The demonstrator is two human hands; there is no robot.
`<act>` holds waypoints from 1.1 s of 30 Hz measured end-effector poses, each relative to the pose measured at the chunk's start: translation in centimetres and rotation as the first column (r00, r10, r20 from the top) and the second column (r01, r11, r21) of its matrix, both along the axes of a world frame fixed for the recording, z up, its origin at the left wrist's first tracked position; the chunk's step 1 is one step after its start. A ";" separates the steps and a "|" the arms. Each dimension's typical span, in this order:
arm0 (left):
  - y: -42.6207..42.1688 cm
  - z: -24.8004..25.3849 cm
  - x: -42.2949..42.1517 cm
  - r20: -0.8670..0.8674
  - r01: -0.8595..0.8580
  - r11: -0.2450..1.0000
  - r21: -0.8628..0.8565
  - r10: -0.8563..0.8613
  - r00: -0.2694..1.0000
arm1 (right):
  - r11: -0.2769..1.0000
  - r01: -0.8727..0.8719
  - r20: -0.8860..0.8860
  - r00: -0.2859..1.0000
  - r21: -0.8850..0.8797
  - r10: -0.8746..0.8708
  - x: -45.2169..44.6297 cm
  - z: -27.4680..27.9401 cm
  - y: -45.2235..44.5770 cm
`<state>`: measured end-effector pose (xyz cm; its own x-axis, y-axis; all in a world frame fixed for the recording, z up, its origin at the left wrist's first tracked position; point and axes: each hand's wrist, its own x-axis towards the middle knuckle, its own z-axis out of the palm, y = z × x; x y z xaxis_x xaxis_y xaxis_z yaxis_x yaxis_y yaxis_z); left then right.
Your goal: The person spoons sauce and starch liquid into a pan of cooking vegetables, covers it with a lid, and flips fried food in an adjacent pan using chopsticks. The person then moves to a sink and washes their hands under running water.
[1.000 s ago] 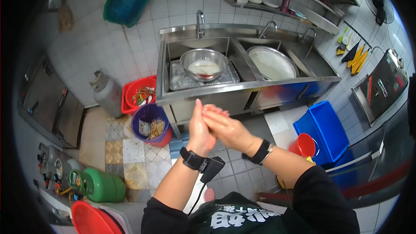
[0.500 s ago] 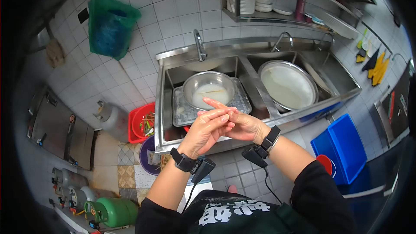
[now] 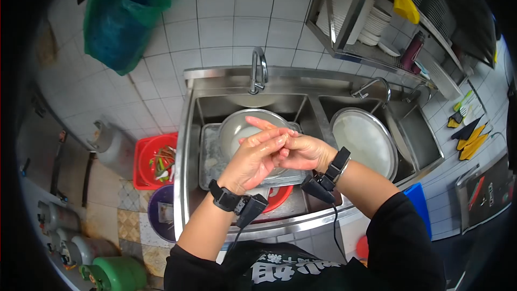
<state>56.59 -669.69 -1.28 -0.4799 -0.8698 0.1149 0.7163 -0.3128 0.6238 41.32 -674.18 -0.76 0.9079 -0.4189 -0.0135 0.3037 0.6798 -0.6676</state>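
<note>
Both my hands are pressed together, wet, above the left sink basin (image 3: pixel 293 102). My left hand (image 3: pixel 252 163) has its fingers closed over the fingers of my right hand (image 3: pixel 307 150), which is closed against it. One finger sticks out to the upper left; whether anything small lies between the palms is hidden. Below them a metal bowl (image 3: pixel 229 129) with cloudy liquid rests on a grey metal tray (image 3: pixel 209 153). Under the tray's front edge part of a red container (image 3: pixel 277 200) shows. Each wrist wears a black strapped device with a cable.
A faucet (image 3: pixel 258 70) stands behind the left basin. The right basin holds a large round pan (image 3: pixel 363 143) of whitish liquid. A red basin (image 3: pixel 142 156) with vegetable scraps, a purple tub (image 3: pixel 160 213) and a gas cylinder (image 3: pixel 112 148) stand left. A dish rack (image 3: pixel 350 48) hangs upper right.
My view has moved nearer the sink and tilted, so the basins, tray and red container show larger. My hands stay clasped, with slightly shifted fingers.
</note>
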 end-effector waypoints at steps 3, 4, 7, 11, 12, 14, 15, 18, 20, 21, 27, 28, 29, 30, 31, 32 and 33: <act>-3.9 -0.9 -0.1 -0.025 0.041 0.998 0.040 -0.041 0.999 | 0.999 0.028 -0.042 0.999 -0.024 -0.029 -0.4 -0.8 -3.1; -4.3 -1.3 -0.2 -0.017 0.053 0.998 0.044 -0.052 0.999 | 0.999 0.035 -0.060 0.998 -0.035 -0.037 -0.5 -0.9 -4.0; -6.9 -2.8 -0.3 0.003 0.071 0.995 0.069 -0.071 0.997 | 0.999 0.023 -0.056 0.998 -0.025 -0.024 -0.7 -2.2 -6.3; -8.2 -3.4 -0.5 0.031 0.018 0.991 0.130 -0.022 0.999 | 0.999 -0.016 0.000 1.000 0.029 0.016 -0.6 -4.7 -8.7; -8.5 -3.5 -0.6 0.048 -0.008 0.989 0.148 0.000 0.999 | 0.999 -0.029 0.011 1.000 0.034 0.029 -0.6 -5.1 -9.2; -9.0 -4.1 -0.6 0.069 -0.038 0.988 0.149 0.028 0.997 | 0.997 -0.080 0.047 0.996 0.000 0.080 -0.4 -5.7 -10.1; -9.2 -4.5 -0.5 0.085 -0.050 0.987 0.154 0.037 0.996 | 0.995 -0.100 0.071 0.992 -0.013 0.101 -0.3 -6.1 -10.4; -10.0 -5.6 0.2 0.129 -0.062 0.985 0.160 0.042 0.991 | 0.997 -0.056 0.060 0.996 -0.047 0.059 0.3 -7.5 -11.3; -10.2 -6.8 0.1 0.068 -0.185 0.960 0.212 0.174 0.982 | 0.991 0.100 -0.005 0.995 -0.094 -0.101 1.0 -8.3 -11.7; -10.4 -7.7 0.0 0.038 -0.244 0.936 0.254 0.243 0.969 | 0.979 0.176 -0.038 0.983 -0.100 -0.180 1.4 -9.0 -11.8; -10.5 -9.7 -1.0 -0.066 -0.374 0.856 0.358 0.422 0.904 | 0.943 0.332 -0.080 0.939 -0.027 -0.333 2.2 -9.7 -11.0; -10.6 -9.8 -1.2 -0.061 -0.388 0.851 0.354 0.435 0.898 | 0.944 0.330 -0.062 0.942 -0.031 -0.331 2.1 -9.8 -11.2; -10.8 -9.9 -1.4 -0.057 -0.401 0.846 0.351 0.447 0.893 | 0.944 0.329 -0.044 0.943 -0.036 -0.330 2.1 -9.9 -11.3; -10.9 -10.0 -1.6 -0.053 -0.414 0.842 0.347 0.458 0.887 | 0.944 0.327 -0.041 0.944 -0.039 -0.328 2.0 -10.0 -11.5; -11.0 -10.3 -1.7 -0.058 -0.418 0.844 0.335 0.461 0.885 | 0.945 0.325 -0.039 0.944 -0.043 -0.327 1.8 -10.3 -11.7; -11.2 -10.6 -1.9 -0.064 -0.420 0.848 0.324 0.463 0.884 | 0.944 0.326 -0.038 0.944 -0.047 -0.327 1.6 -10.5 -11.9; -11.4 -10.9 -2.1 -0.071 -0.423 0.851 0.313 0.465 0.883 | 0.942 0.332 -0.049 0.941 -0.040 -0.334 1.5 -10.6 -12.0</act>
<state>54.51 -681.07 -12.18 -0.0323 -0.9911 -0.1292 0.8926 -0.0868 0.4425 42.81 -686.20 -11.39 0.7147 -0.6982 -0.0411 0.4722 0.5251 -0.7081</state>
